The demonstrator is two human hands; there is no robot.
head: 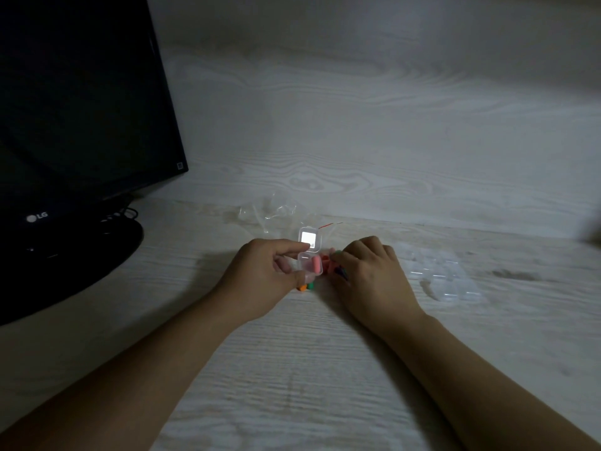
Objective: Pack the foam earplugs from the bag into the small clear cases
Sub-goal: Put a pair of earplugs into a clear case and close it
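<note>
My left hand (260,275) holds a small clear case (310,262) with its hinged lid standing open, the forefinger against the lid and the thumb below the base. A pink foam earplug (316,262) lies inside the case. Just to its right, my right hand (367,271) curls its fingers over a small heap of coloured earplugs (335,268) on the table; what its fingertips hold is hidden. An orange and a green earplug (306,287) lie under my left thumb. The empty clear bag (276,213) lies crumpled behind the case.
Several more small clear cases (445,278) lie grouped on the pale wood-grain table (309,369) to the right of my right hand. A dark monitor (74,109) on a round black stand fills the left side. A pale wall rises behind the table.
</note>
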